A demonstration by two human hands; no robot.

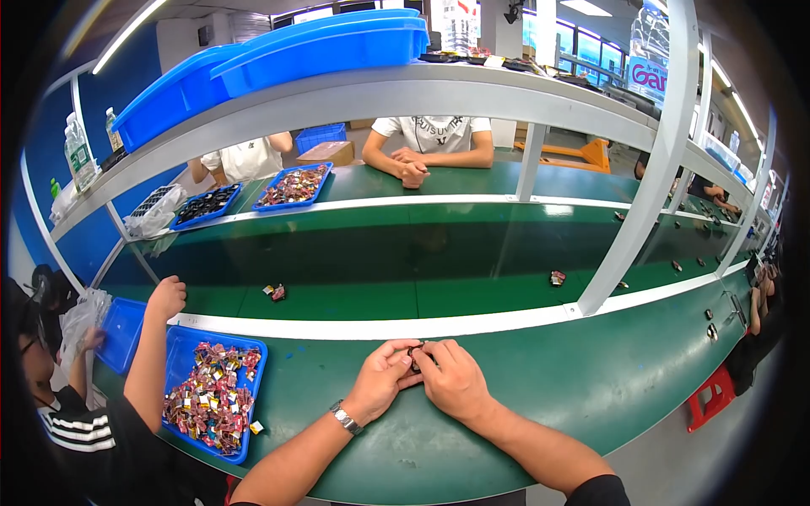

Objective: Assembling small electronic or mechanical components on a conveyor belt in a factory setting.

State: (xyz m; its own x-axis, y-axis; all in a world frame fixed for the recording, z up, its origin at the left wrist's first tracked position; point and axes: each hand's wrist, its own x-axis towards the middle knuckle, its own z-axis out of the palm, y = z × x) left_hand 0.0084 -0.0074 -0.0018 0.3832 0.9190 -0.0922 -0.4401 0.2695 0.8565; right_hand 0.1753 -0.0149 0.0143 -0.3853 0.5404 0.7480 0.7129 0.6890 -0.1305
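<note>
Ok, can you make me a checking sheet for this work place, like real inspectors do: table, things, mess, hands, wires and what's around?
Surface: green bench top, scuffed in places.
Things: small dark part between the hands, partly hidden; blue tray of small red, yellow and white parts on the left.
Clutter: one loose yellow-and-white piece by the tray's right side.
Hands: left hand and right hand both have fingers on the dark part.
Cables: nothing seen that is clearly one.
Surroundings: co-worker's arm behind the tray; blue bins on the shelf; red stool at right.
</note>
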